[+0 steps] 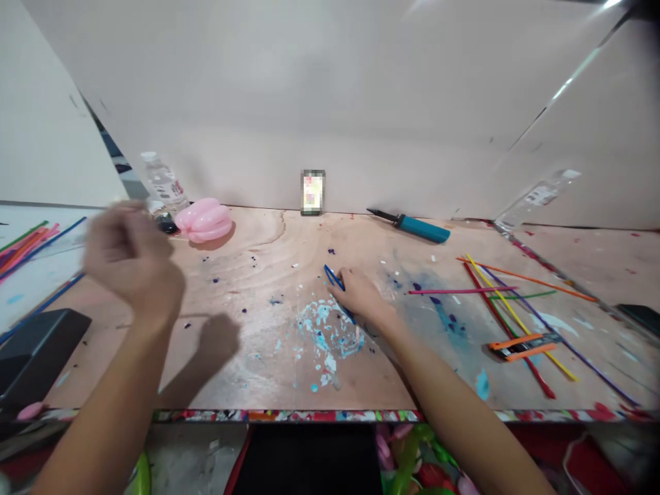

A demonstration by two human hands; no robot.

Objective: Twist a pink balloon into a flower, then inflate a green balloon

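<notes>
Right hand (358,292) closes narrowly on the blue balloon (331,273) on the worktop (268,282), mid-frame; its tip pokes out upper left of the fingers. Left hand (131,251), blurred at left, is curled, contents unclear.

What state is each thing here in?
Pink balloon, inflated.
Blue strip, looped at one end, partly under the right hand.
Left hand, raised, fingers curled.
Hand pump, lying flat.
Phone, propped upright, screen lit.
Left bottle, upright, capped.
Right bottle, capped.
Yellow balloon, apparently uninflated.
Orange-black tool, lying flat.
</notes>
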